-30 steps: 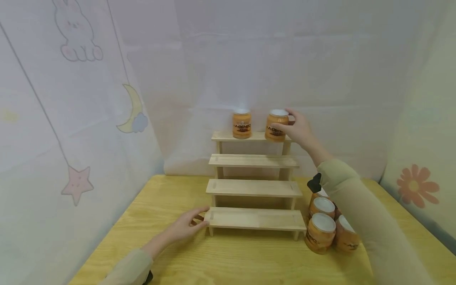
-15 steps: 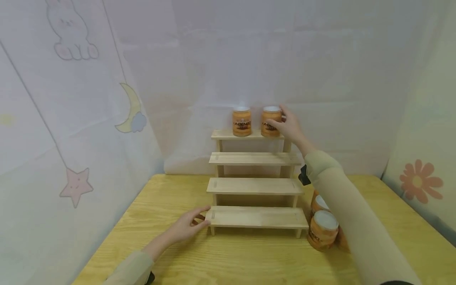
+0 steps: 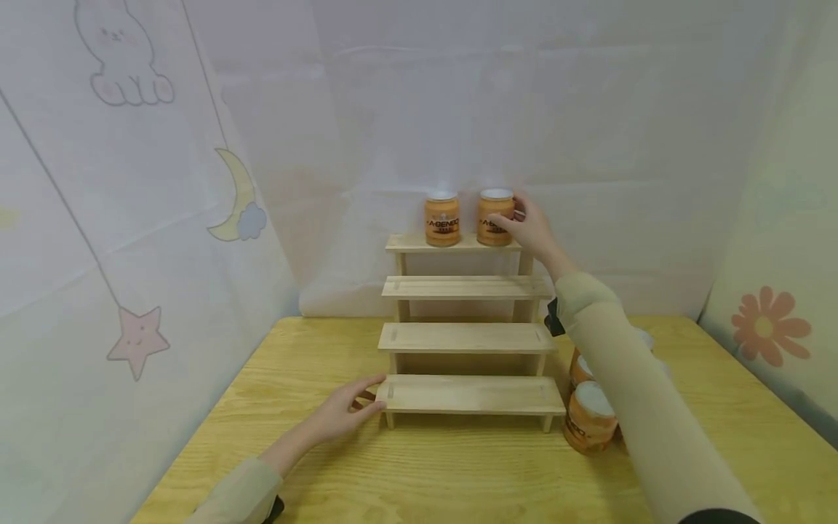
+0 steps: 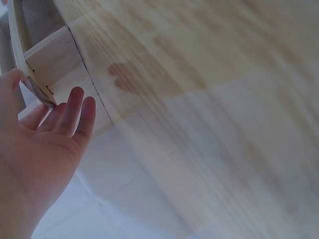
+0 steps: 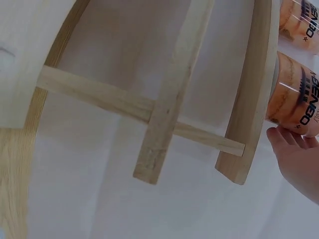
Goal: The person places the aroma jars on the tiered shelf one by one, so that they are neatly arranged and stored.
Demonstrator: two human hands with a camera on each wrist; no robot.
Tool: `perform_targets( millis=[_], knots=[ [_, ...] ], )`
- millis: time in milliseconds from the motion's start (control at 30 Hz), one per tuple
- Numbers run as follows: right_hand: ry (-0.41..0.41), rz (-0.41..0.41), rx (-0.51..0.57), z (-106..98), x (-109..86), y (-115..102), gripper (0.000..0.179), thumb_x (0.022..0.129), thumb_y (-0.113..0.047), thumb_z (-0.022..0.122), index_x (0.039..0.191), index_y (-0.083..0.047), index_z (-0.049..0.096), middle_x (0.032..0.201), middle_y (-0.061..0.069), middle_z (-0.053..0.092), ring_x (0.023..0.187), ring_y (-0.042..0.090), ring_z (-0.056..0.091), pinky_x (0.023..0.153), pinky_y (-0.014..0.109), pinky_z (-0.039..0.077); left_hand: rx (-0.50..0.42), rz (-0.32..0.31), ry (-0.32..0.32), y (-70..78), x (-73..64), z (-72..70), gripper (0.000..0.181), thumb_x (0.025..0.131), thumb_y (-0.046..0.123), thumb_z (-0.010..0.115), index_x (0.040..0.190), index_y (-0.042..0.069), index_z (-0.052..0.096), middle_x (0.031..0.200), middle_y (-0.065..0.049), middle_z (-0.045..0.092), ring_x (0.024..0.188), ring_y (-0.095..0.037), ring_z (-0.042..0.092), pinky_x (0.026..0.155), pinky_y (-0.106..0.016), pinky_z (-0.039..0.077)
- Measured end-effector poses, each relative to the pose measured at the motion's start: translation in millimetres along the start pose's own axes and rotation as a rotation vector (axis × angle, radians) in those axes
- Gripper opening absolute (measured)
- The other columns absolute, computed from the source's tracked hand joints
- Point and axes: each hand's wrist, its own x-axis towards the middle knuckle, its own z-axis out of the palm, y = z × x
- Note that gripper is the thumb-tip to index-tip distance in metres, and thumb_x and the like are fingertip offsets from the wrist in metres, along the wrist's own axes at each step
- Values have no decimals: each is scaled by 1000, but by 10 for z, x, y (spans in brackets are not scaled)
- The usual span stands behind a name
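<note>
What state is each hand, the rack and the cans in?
Left hand: gripping the left end of the bottom step
Right hand: pinching the right top can
Right top can: upright on the top step
Left top can: upright, untouched
Rack: standing on the table
Cans beside rack: front one upright, others partly hidden

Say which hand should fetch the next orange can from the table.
Probably the right hand, once it releases its orange can: the remaining cans stand right of the wooden rack; the left hand grips its left end.
</note>
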Motion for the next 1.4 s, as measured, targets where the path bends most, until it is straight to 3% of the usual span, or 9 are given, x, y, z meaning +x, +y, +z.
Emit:
perform_targets(
  millis=[233,433,700,967,1200,1400],
  knots=[
    [-13,36,91,3,-28,17,73,88,-29,67,148,-15,28,148,14,34,136,31,33,109,45,33,7,1,-3,-23,-5,-3,59,96,39,52,143,7,39,142,-14,45,110,-29,58,84,-39,53],
    [-54,59,120,-146,-132,-24,72,89,-27,64,148,-8,26,148,18,33,137,31,31,110,47,32,10,6,-5,-15,-3,6,58,96,37,52,143,5,38,142,-17,44,109,-31,58,84,-38,53],
    [-134,3,0,-458,-418,-173,65,92,-29,61,144,-3,32,145,18,38,135,32,35,109,50,31,20,-5,-1,3,36,-21,59,96,37,52,144,6,38,142,-16,44,110,-31,58,85,-39,53],
    [-243,-45,-134,-654,-806,-116,55,92,-26,62,139,-5,41,144,18,40,134,35,36,107,52,33,23,-23,-10,-32,59,-41,60,96,40,51,144,9,37,143,-14,44,111,-29,57,86,-39,52],
    [-261,-93,-140,-738,-1089,-48,53,92,-22,62,138,-4,42,141,18,44,131,33,40,109,51,31,23,-23,4,-26,73,-80,59,96,38,53,144,7,38,142,-15,44,110,-30,57,85,-39,52],
    [-294,-108,-195,-865,-1405,39,52,93,-23,60,140,-9,41,139,15,47,126,33,45,102,40,43,13,-4,-3,-39,103,-72,58,96,36,53,144,6,37,143,-16,43,110,-29,58,85,-39,52]
  ],
)
